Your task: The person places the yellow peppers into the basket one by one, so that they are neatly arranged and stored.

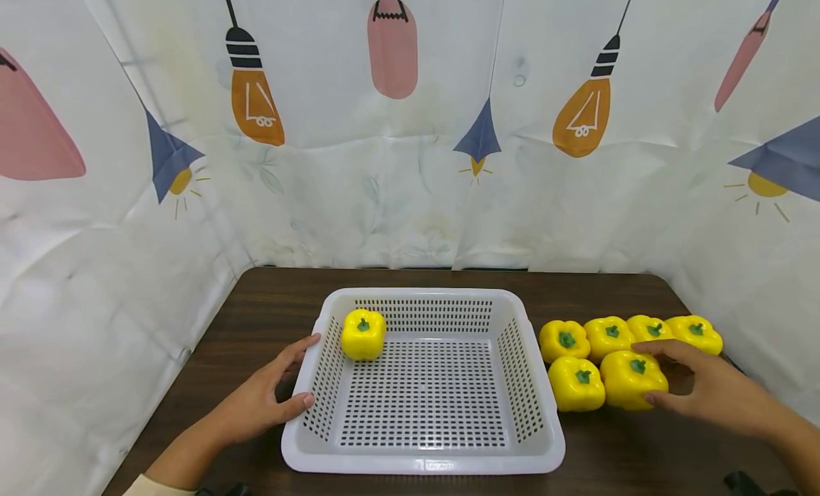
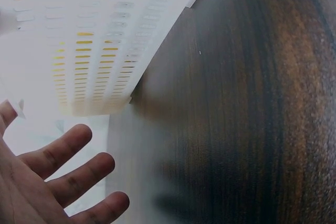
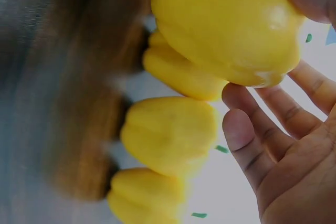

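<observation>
My left hand (image 1: 256,400) is at the left side of a white plastic basket (image 1: 423,464), its thumb tip and a fingertip at the rim. Its other fingers spread straight beside the slotted wall (image 2: 89,72) in the left wrist view. One yellow bell pepper (image 1: 363,336) stands inside, in the far left corner. At the table's right, my right hand (image 1: 717,389) reaches around the right side of a large yellow bell pepper (image 1: 631,382). Its thumb touches this pepper (image 3: 231,30) in the right wrist view, and the fingers are spread at its edge.
Another yellow pepper (image 1: 576,384) stands between the basket and the large one. Behind them several more yellow peppers (image 1: 608,337) form a row. All rest on a dark wood table (image 1: 288,297), with a patterned cloth (image 1: 397,197) hanging behind and at both sides.
</observation>
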Available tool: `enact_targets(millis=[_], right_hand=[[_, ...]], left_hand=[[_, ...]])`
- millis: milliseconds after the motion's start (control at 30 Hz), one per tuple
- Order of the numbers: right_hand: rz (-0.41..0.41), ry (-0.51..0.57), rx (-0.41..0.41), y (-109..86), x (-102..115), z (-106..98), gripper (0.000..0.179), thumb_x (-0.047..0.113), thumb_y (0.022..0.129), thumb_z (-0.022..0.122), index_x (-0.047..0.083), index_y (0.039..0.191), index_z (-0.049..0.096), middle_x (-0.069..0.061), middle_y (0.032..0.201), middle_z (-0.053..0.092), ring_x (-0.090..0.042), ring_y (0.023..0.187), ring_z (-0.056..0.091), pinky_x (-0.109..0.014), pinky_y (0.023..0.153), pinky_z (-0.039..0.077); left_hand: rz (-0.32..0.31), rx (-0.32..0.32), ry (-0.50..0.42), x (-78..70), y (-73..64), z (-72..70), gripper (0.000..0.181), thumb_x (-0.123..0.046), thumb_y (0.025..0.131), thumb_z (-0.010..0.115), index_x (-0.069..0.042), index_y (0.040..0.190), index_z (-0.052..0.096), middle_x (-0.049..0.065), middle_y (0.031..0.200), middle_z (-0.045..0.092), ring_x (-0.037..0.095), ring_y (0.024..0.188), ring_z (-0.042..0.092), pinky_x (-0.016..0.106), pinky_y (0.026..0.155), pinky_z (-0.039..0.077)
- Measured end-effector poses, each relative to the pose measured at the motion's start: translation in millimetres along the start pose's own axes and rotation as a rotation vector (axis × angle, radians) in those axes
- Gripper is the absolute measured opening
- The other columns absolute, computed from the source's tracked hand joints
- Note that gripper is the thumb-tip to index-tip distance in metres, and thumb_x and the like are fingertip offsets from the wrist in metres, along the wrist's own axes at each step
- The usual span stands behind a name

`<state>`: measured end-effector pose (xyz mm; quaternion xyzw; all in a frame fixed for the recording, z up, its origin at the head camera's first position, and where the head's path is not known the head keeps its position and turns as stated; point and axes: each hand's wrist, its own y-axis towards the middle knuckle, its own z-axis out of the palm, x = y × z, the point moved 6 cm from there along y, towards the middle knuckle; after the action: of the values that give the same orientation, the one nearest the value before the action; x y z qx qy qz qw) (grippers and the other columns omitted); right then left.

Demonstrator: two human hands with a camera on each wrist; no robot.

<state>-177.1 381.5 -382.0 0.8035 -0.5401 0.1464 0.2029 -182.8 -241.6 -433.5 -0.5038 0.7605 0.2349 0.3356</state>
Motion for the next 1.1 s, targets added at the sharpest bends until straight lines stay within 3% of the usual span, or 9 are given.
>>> enact_targets(millis=[100,233,367,500,667,1100], right_hand=[[-0.011,0.005,-0.014,3.4,4,-8,0.066,0.024,0.077,0.092,0.017,0.135,0.061,0.005,0.124,0.059,0.005,0.100,0.057,-0.020,0.074,0.053],[-0.008,0.029,-0.011,8.5,13,-17,0.067,0.020,0.078,0.091,0.017,0.137,0.059,-0.002,0.126,0.054,-0.003,0.087,0.059,-0.025,0.066,0.055],[-0.029,0.027,-0.023,13.6,23,-26,0.067,0.020,0.078,0.091,0.020,0.137,0.060,0.004,0.130,0.053,-0.009,0.079,0.057,-0.026,0.062,0.052],[-0.060,-0.029,-0.030,22.2,32,-33,0.066,0.024,0.078,0.091,0.023,0.137,0.061,0.012,0.128,0.058,-0.009,0.084,0.055,-0.025,0.066,0.049],[-0.084,-0.074,-0.028,30.2,42,-39,0.067,0.026,0.079,0.091,0.027,0.138,0.059,0.012,0.128,0.059,-0.006,0.091,0.056,-0.025,0.071,0.049],[-0.124,-0.022,-0.009,50.2,71,-38,0.065,0.027,0.081,0.089,0.028,0.139,0.059,0.010,0.129,0.061,-0.007,0.096,0.056,-0.024,0.078,0.049]], left_hand=[[0.002,0.002,-0.001,0.2,-0.1,-0.1,0.083,-0.033,0.093,0.071,-0.039,0.160,0.024,0.019,0.142,0.049,0.048,0.126,0.052,0.061,0.087,0.054],[0.006,0.002,0.000,-0.8,-0.7,-0.2,0.082,-0.033,0.093,0.071,-0.039,0.160,0.024,0.019,0.142,0.049,0.047,0.127,0.052,0.062,0.087,0.054],[0.011,0.003,0.002,-2.1,-0.9,-0.4,0.082,-0.032,0.093,0.071,-0.039,0.160,0.024,0.018,0.141,0.050,0.047,0.127,0.051,0.063,0.088,0.053],[0.016,0.002,0.005,-3.1,-0.9,-1.1,0.082,-0.033,0.093,0.071,-0.039,0.160,0.024,0.018,0.140,0.051,0.047,0.127,0.052,0.065,0.089,0.052],[0.013,0.005,0.000,-3.4,-0.7,-1.4,0.083,-0.033,0.093,0.071,-0.038,0.160,0.024,0.018,0.140,0.051,0.047,0.127,0.052,0.065,0.090,0.051],[-0.002,0.002,0.009,-5.6,-1.0,-1.9,0.082,-0.034,0.092,0.071,-0.037,0.160,0.024,0.020,0.142,0.049,0.049,0.127,0.052,0.066,0.090,0.051]])
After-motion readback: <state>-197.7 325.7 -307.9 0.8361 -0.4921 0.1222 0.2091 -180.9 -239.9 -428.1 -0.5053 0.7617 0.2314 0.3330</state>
